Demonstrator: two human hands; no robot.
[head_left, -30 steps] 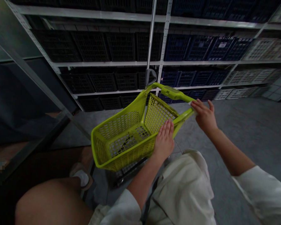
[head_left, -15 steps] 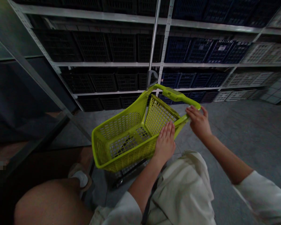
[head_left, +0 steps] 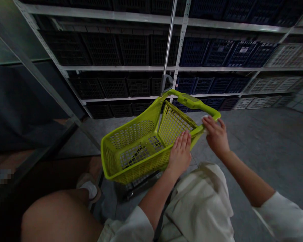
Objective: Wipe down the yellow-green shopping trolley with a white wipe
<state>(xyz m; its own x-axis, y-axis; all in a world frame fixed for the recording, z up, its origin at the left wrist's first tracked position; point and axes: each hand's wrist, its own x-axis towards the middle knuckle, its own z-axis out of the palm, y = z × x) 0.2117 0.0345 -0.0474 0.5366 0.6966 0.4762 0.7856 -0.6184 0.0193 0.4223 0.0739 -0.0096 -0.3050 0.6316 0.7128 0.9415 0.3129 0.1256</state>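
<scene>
A lime-green shopping cart stands before me, its slotted basket holding nothing I can make out. My left hand lies with flat, extended fingers on the near rim of the basket. At the right end of the cart handle, my right hand bends its fingers over the side arm. A scrap of white cloth, perhaps a wipe, pokes out under those fingertips, pressed against the green plastic; most of it is hidden by the hand.
Behind the cart runs white metal shelving with black crates, blue crates and pale crates. A metal pole with a grey grip rises behind the handle. My knee and a metal frame are at left; grey floor lies right.
The view has shifted slightly. My right hand has slid a little up the side arm near the handle, and more of the white cloth shows. My left hand stays on the rim.
</scene>
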